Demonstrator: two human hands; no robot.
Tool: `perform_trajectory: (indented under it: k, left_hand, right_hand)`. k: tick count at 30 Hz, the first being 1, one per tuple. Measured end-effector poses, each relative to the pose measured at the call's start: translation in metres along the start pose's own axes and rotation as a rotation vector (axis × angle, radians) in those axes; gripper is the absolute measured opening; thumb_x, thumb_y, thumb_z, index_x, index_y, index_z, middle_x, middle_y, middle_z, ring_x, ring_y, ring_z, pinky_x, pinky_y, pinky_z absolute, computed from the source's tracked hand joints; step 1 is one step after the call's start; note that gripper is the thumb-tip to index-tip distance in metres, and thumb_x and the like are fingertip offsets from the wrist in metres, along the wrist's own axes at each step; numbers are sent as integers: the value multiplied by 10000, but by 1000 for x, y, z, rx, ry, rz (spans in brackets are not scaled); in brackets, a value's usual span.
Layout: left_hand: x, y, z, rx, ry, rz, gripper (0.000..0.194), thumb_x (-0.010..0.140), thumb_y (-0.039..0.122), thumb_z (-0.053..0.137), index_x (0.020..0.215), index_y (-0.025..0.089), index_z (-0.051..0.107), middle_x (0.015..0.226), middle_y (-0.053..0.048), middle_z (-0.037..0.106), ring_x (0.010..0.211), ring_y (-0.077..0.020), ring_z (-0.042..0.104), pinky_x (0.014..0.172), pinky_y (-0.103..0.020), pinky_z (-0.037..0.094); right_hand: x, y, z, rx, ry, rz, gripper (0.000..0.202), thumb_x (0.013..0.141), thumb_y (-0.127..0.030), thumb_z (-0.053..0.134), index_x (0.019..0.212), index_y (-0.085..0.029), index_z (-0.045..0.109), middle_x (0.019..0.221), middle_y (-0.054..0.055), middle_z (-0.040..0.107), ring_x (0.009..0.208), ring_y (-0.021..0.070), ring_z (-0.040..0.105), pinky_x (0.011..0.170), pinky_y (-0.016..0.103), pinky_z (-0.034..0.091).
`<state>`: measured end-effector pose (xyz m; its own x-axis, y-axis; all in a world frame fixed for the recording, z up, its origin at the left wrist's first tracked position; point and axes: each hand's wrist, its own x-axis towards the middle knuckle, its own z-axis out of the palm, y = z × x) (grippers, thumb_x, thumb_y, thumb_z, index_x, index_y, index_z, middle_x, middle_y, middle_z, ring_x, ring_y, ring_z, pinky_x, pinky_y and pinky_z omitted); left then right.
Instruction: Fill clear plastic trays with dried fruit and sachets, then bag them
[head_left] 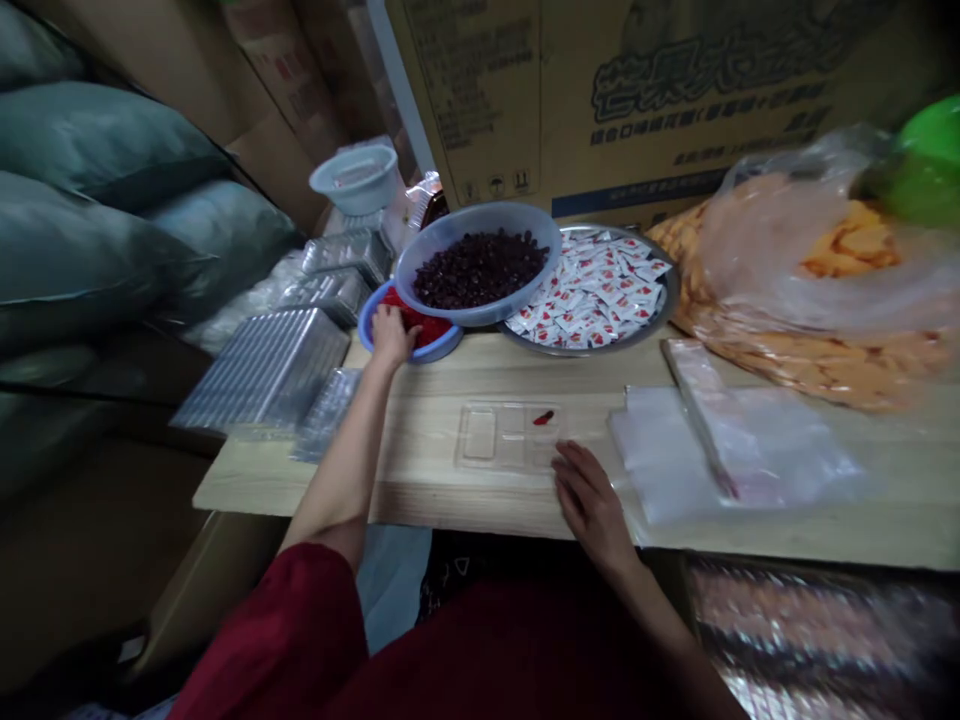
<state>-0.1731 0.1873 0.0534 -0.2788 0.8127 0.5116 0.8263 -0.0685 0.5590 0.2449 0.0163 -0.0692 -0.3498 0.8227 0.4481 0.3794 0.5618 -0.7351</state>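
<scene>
My left hand [391,337] reaches into a blue basin of red pieces [431,328]; its fingertips are among the pieces, and what they hold is too small to tell. My right hand [589,495] rests at the right edge of a clear plastic tray [480,435], fingers slightly apart and holding nothing. One dark red piece [543,418] lies in the tray's upper right compartment. Behind the red basin, and partly over it, sits a larger pale blue bowl [546,262] of dark brown pieces [480,270].
A metal dish [670,290] of small white packets stands behind the tray. Clear trays [262,370] are stacked at the left. Plastic bags [652,455] lie at the right, below a big bag of orange food [810,350]. A large carton [480,100] stands at the back.
</scene>
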Motion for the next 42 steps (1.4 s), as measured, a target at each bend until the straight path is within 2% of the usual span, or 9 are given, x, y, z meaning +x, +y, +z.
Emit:
perform_trajectory:
  k: [4, 11, 15, 19, 23, 29, 33, 38, 42]
  left_hand:
    - [-6, -15, 11, 79, -47, -120, 384, 765, 276, 804, 648, 234, 440, 614, 50, 458, 648, -147, 421, 715, -308, 401]
    - [-8, -9, -18, -36, 64, -336, 234, 774, 293, 728, 709, 202, 523, 642, 46, 529, 635, -129, 491, 653, -258, 410]
    - [19, 24, -30, -98, 245, -132, 168, 875, 324, 629, 991, 202, 621, 783, 16, 622, 722, -141, 588, 730, -261, 475]
    - [53, 77, -8, 85, -184, 156, 139, 844, 267, 685, 972, 218, 709, 878, -27, 703, 842, -190, 646, 850, -316, 494]
    - [73, 97, 32, 364, -589, 80, 204, 657, 88, 769, 814, 209, 719, 803, -51, 683, 874, -267, 669, 888, -382, 495]
    - [71, 83, 34, 71, -238, 132, 154, 731, 115, 736, 816, 231, 681, 763, -19, 634, 862, -245, 629, 941, -393, 472]
    - [13, 122, 13, -188, 74, 177, 127, 914, 293, 644, 1015, 233, 692, 977, -40, 679, 964, -219, 629, 971, -382, 484]
    - [-125, 166, 36, -291, -636, 378, 144, 954, 267, 597, 1017, 285, 725, 1078, -57, 681, 1035, -218, 663, 929, -365, 548]
    - [-185, 160, 71, -306, -818, 369, 192, 972, 221, 548, 1072, 266, 705, 1117, -102, 664, 1071, -230, 668, 941, -376, 564]
  right_hand:
    - [-3, 3, 3, 3, 16, 1, 311, 989, -205, 577, 1282, -254, 670, 1458, 101, 585, 1420, 292, 493, 1150, 599, 463]
    - [-3, 6, 6, -22, 22, -36, 310, 974, -194, 597, 1271, -253, 662, 1455, 113, 580, 1399, 312, 509, 1113, 620, 493]
    - [-2, 5, 6, -31, 27, -37, 310, 968, -204, 604, 1267, -257, 666, 1439, 117, 593, 1383, 319, 526, 1088, 613, 516]
    - [-1, 2, 6, -13, 42, -29, 317, 955, -205, 629, 1266, -256, 662, 1449, 120, 586, 1406, 324, 504, 1091, 617, 509]
    - [0, -2, 4, -6, 38, -10, 303, 958, -206, 627, 1254, -250, 667, 1429, 119, 603, 1404, 315, 509, 1098, 607, 506]
    - [0, -5, 1, 47, 57, 43, 234, 977, -220, 601, 1194, -229, 689, 1403, 124, 615, 1406, 278, 511, 1138, 549, 488]
    - [0, -6, -1, 69, 78, 77, 239, 986, -236, 574, 1191, -235, 697, 1418, 123, 604, 1405, 278, 513, 1139, 539, 488]
    - [-2, -7, -2, 66, 129, 96, 291, 993, -226, 542, 1249, -246, 678, 1429, 124, 590, 1370, 273, 544, 1125, 522, 502]
    - [-3, -7, -2, 48, 126, 117, 312, 1007, -212, 505, 1266, -256, 674, 1415, 117, 593, 1357, 262, 551, 1134, 514, 494]
